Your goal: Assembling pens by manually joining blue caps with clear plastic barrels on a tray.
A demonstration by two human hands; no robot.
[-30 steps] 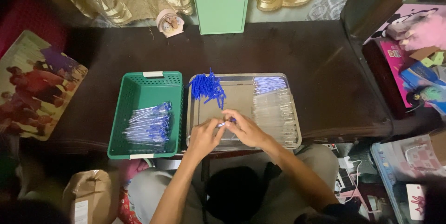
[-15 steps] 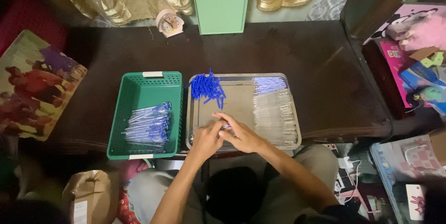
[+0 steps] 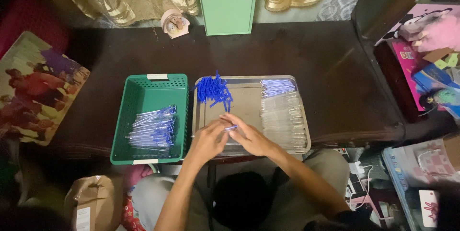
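Both hands meet over the near part of a metal tray (image 3: 249, 80). My left hand (image 3: 208, 141) and my right hand (image 3: 250, 136) together pinch one pen (image 3: 231, 127) with a clear barrel and blue tip, held just above the tray. A heap of blue pen caps (image 3: 213, 90) lies at the tray's far left. Clear pen barrels (image 3: 283, 118) fill its right side, with blue-tipped refills (image 3: 278, 87) above them. A green plastic basket (image 3: 149, 83) left of the tray holds several finished blue pens (image 3: 153, 129).
A dark wooden table (image 3: 287, 49) carries the tray and basket. At the back stand a green box (image 3: 228, 2) and a small pink clock (image 3: 174, 23). A printed board (image 3: 33, 87) lies left, toy boxes (image 3: 421, 54) right, a brown bag (image 3: 91, 202) near my knee.
My hands have drawn closer together over the near middle of the tray, still working one pen between the fingers. Nothing else has moved.
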